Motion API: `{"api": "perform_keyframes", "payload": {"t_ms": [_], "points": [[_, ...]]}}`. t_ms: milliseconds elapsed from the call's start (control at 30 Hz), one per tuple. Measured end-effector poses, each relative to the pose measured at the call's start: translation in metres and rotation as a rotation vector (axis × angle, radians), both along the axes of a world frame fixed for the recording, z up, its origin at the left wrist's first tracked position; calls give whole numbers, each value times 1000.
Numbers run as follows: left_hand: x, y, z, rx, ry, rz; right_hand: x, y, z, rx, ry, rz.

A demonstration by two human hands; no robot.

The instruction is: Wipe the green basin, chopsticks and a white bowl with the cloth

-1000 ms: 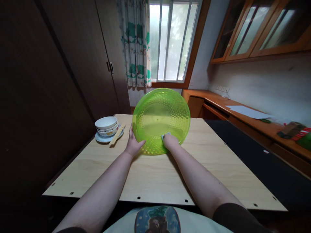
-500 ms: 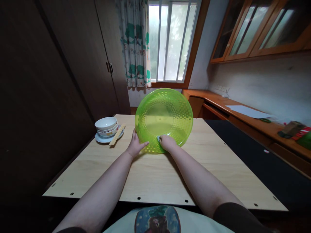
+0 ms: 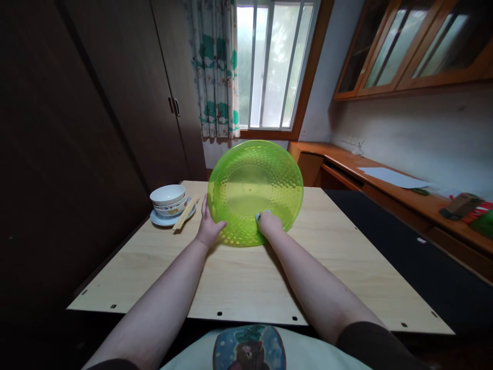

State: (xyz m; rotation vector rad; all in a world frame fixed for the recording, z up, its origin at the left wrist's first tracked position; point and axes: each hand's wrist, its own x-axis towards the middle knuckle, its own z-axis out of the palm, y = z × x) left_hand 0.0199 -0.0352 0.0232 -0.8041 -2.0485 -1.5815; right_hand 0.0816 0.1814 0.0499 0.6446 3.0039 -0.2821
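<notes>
A translucent green plastic basin (image 3: 249,187) with a dimpled wall is tilted up on the table, its inside facing me. My left hand (image 3: 210,226) grips its lower left rim, thumb on the inside and fingers behind the edge. Against the lower inner wall, my right hand (image 3: 269,226) is closed on a small pale blue cloth (image 3: 258,218). Only a bit of the cloth shows; the fingers hide the rest.
Stacked white bowls (image 3: 168,196) sit on a plate (image 3: 164,220) at the table's left, with wooden chopsticks (image 3: 186,213) resting on its edge. The pale wooden table (image 3: 246,288) has slots along its front edge. A brown desk (image 3: 335,154) runs along the right wall.
The basin and my left hand have shifted slightly left. My right hand with the cloth has moved a little right and up across the basin's inner wall.
</notes>
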Motion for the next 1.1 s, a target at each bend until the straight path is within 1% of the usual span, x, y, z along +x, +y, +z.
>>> {"api": "perform_keyframes", "payload": {"t_ms": [33,100,167,267,300,333,367,400,500,533,600,667,800,867,1000,1100], "points": [[0,0,0,3,3,0,0,1,0,0,-5,0],[1,0,0,14,7,1,0,0,0,12,-7,52],[1,0,0,24,9,3,2,-5,-2,31,-1,166],[-1,-1,0,42,21,9,3,-15,-5,30,36,386],[-2,-1,0,43,30,13,4,-17,-6,22,48,438],[-3,-2,0,41,39,17,4,-18,-6,17,53,460],[-4,-3,0,36,46,23,4,-18,-6,17,49,448],[-5,-4,1,29,50,30,3,-16,-6,23,42,407],[-6,-5,1,21,45,41,2,-8,-4,53,17,213],[-6,-5,1,26,40,40,2,-5,-3,57,15,169],[-7,-5,0,47,25,21,1,-2,-2,53,11,135],[-7,-3,-3,80,-11,-18,1,-3,-2,49,8,147],[-6,4,-12,144,-133,-165,2,-11,-4,38,13,195],[-6,6,-14,147,-169,-191,2,-15,-5,25,29,249],[-5,4,-11,109,-116,-99,4,-21,-5,-1,57,380],[-4,-1,-5,69,-46,-32,5,-22,-5,-20,57,391]]}}
